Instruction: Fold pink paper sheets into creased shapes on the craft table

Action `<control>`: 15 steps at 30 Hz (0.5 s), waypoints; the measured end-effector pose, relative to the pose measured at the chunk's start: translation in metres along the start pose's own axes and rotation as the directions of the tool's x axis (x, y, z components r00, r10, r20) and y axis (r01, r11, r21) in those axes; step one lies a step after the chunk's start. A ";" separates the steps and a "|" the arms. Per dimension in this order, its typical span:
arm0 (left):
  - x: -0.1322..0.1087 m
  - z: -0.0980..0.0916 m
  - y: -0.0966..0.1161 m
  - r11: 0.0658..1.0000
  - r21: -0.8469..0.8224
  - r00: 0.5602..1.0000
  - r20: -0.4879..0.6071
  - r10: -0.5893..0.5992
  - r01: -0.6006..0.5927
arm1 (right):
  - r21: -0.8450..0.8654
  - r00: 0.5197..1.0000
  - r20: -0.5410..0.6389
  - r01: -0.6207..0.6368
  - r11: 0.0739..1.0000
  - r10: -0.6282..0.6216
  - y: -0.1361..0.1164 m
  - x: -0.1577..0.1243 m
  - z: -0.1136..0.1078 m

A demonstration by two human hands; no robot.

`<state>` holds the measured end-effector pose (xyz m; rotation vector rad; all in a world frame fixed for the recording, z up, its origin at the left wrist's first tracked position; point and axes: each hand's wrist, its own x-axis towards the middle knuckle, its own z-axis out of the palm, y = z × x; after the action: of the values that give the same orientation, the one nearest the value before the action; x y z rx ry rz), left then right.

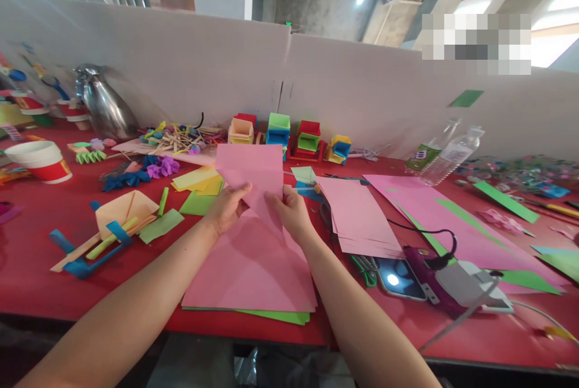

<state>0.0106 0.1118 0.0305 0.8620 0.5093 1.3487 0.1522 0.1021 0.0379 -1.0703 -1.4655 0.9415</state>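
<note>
Between my two hands a sheet of pink paper (253, 165) is lifted off the table, with its lower part bent to a slanting edge. My left hand (228, 210) pinches its lower left side, thumb on top. On the right side my right hand (289, 210) grips it, thumb and fingers closed on the edge. Below them lies a stack of larger pink sheets (253, 273), green paper (289, 317) showing under its front edge. A pile of smaller pink sheets (362, 213) rests to the right of my right hand.
A paper craft with blue strips (90, 261) lies left. Small folded paper boxes (278, 128) line the back near a steel jug (106, 101) and craft sticks (176, 137). Right are a phone (400, 279), a purple power strip (429, 282) with cables, and plastic bottles (456, 152).
</note>
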 end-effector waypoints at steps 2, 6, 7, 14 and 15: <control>0.001 -0.001 -0.001 1.000 0.015 1.000 -0.003 -0.001 0.001 | -0.010 1.000 0.003 0.005 1.000 -0.005 0.001 0.000 -0.001; 0.001 -0.002 -0.002 0.998 0.058 1.000 -0.024 -0.014 0.016 | -0.061 1.000 -0.008 0.021 0.998 -0.022 0.006 0.002 -0.002; 0.001 -0.002 -0.001 0.997 0.077 0.999 -0.040 -0.020 0.023 | -0.078 0.999 -0.021 0.023 0.997 -0.024 0.007 0.002 -0.003; 0.010 -0.008 -0.001 0.978 0.207 0.959 -0.281 0.032 0.028 | -0.091 0.989 -0.139 0.029 0.995 -0.041 0.014 0.005 -0.005; 0.012 -0.008 0.000 0.972 0.236 0.943 -0.326 0.070 0.009 | -0.080 0.988 -0.151 0.030 0.996 -0.041 0.015 0.006 -0.005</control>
<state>0.0065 0.1254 0.0276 0.8379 0.9377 1.4914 0.1586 0.1121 0.0265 -1.1436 -1.3996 0.7659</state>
